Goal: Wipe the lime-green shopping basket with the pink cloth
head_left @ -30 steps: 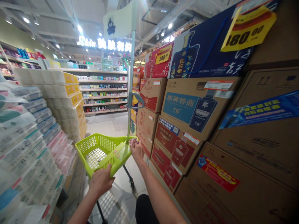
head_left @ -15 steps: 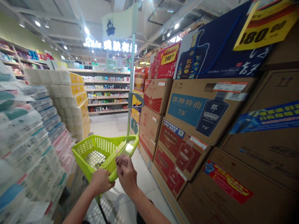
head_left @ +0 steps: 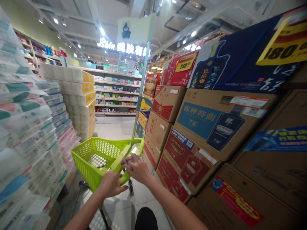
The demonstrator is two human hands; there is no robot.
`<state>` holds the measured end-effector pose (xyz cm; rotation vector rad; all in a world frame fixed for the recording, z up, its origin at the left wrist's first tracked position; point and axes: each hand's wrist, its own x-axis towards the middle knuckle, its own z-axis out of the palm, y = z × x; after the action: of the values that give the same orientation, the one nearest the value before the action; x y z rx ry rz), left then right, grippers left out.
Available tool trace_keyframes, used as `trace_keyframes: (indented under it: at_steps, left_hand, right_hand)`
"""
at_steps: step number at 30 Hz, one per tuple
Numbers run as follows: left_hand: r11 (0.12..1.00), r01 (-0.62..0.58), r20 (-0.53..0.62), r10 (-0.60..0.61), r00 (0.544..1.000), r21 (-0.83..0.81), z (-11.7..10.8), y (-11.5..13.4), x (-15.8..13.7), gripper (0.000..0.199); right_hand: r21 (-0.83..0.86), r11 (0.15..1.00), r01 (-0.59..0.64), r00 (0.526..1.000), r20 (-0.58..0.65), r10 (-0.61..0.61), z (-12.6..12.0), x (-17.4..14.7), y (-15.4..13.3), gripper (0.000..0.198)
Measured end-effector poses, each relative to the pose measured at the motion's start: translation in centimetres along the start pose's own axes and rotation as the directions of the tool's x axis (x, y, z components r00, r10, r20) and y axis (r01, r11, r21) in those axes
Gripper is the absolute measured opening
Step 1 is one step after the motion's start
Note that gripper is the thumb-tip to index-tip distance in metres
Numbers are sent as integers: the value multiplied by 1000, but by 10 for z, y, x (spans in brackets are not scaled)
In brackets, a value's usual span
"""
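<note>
A lime-green shopping cart stands in front of me, with a latticed basket; I see nothing large in it. My left hand is wrapped over the near end of its curved handle, the thumb sticking out to the right. Further along that handle lies my right hand, fingers bent over the bar. Its fingertips look purplish-grey; whether a small crumpled thing is between them I cannot make out. A grey pole rises from the cart and carries a pale flag with a dark bear figure.
Stacked liquor cartons line the right side, close to my right arm. On the left are wrapped tissue packs and a pile of white-and-yellow paper rolls. Pale floor tiles lead to lit shelves at the back.
The surroundings sit lower in view and the cartons further right. My right hand has turned flatter over the handle. My left thumb now sticks out, and my knee shows below.
</note>
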<state>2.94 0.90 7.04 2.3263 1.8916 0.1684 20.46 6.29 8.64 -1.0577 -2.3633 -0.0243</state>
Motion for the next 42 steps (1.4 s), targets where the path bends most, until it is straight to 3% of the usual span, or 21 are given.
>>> trace_keyframes:
  at_steps: [2,4,8,12,15,19,24,29,34,38,42]
  left_hand:
    - [989,-125,-69,119,990,-76,3,-11,-3,44]
    - [975,-183,-175,161,971,-122,11,-22,-4,48]
    - [986,-29,-287,-19,958,-164,36,-32,5,46]
    - [988,5,-314,-54,948,-157,53,-30,16,52]
    - [989,-4,-341,-48,939,-149,54,-26,17,47]
    - [991,0,-372,-49,927,-131,51,-17,16,35]
    - [987,-25,-401,-40,915,-156,55,-8,19,34]
    - [989,-30,-399,-30,916,-142,57,-4,23,31]
    - [990,-1,-398,-56,916,-142,57,1,26,31]
    - [989,-24,-411,-38,911,-145,56,1,25,30]
    - [988,-50,-424,-16,905,-143,54,-3,22,35]
  right_hand:
    - [-71,997,9,997,73,-3,-9,9,10,33]
    - [-130,991,22,993,118,-7,-13,19,13,29]
    - [-157,986,54,965,263,-11,-9,30,-10,24]
    - [-177,984,22,881,468,64,-5,37,-38,33]
    - [-236,971,49,863,499,77,-11,43,-34,38]
    - [-320,938,135,871,489,41,-17,50,-14,28]
    - [-330,942,65,826,548,135,-7,49,-14,29]
    - [-332,943,0,867,469,165,-13,50,0,31]
    - [-333,930,-158,945,223,240,-16,31,10,26]
    - [-146,929,-341,937,31,348,-4,-10,-13,28]
    - [5,930,-367,926,-93,366,0,-28,-14,25]
